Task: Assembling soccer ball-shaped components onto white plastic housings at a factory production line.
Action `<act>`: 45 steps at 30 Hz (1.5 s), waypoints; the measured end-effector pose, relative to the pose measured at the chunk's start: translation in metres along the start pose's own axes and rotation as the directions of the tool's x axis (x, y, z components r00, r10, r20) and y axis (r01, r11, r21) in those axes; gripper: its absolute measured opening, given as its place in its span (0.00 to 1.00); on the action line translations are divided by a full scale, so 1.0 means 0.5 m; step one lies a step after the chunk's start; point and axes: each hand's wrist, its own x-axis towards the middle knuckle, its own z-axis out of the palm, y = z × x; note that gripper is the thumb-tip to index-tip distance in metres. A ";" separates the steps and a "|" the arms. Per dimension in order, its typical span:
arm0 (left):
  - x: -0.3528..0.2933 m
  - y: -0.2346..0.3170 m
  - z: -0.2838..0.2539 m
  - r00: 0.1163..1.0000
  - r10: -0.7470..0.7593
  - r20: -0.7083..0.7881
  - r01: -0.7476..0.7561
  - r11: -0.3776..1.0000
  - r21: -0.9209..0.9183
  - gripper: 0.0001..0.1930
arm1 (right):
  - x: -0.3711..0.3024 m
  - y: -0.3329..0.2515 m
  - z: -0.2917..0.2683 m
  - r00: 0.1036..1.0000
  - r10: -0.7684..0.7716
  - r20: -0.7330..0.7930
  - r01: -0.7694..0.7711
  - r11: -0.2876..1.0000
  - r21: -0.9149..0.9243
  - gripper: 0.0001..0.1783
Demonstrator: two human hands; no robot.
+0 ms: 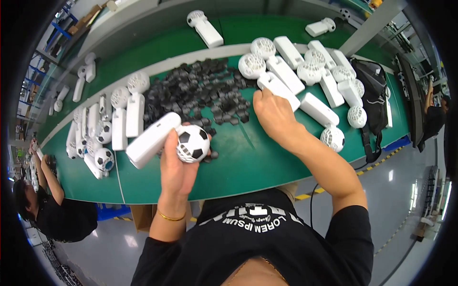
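My left hand (176, 169) is closed around a white device with a football-patterned ball head (193, 143). Its thick white handle (153, 139) tilts toward the lower left, and black patches cover part of the ball. To the right, my right hand (276, 117) has its fingers curled together beside the pile of small black pieces (191, 90). Whatever those fingertips may hold is hidden. Just beyond them lies a similar white device (279, 90) with a bare lattice head (252, 66).
More white devices (128, 112) stand grouped on the green table (229, 174) at left, several with black patches. Others (329, 86) lie at right beside a black backpack (372, 95). Past a grey rail (176, 55) are further devices (207, 32). Another person (52, 209) sits at far left.
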 end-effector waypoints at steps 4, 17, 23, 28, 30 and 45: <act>-0.002 0.000 0.005 1.000 -0.011 0.025 0.011 1.000 -0.005 0.20 | 0.005 -0.008 0.000 0.995 -0.056 0.079 0.064 0.993 -0.104 0.06; 0.016 -0.005 0.010 0.988 -0.086 0.128 0.099 0.990 -0.105 0.19 | 0.021 -0.014 -0.016 0.986 -0.164 0.039 0.168 0.964 -0.204 0.06; 0.012 -0.002 0.068 0.999 -0.039 0.006 0.040 0.984 -0.172 0.19 | -0.005 -0.030 -0.102 0.997 0.039 -0.062 0.011 0.761 0.648 0.05; 0.013 -0.017 0.067 0.993 -0.061 0.101 0.081 0.974 -0.211 0.20 | -0.065 -0.134 -0.110 0.975 0.184 0.120 -0.101 -0.110 0.989 0.08; 0.008 -0.017 0.071 0.998 -0.049 0.033 0.055 0.972 -0.226 0.21 | -0.067 -0.146 -0.093 0.975 0.220 0.030 -0.016 -0.065 0.998 0.07; 0.006 -0.025 0.099 0.997 -0.072 -0.016 0.060 0.921 -0.386 0.23 | -0.085 -0.204 -0.031 0.906 0.381 -0.182 0.156 0.099 0.983 0.08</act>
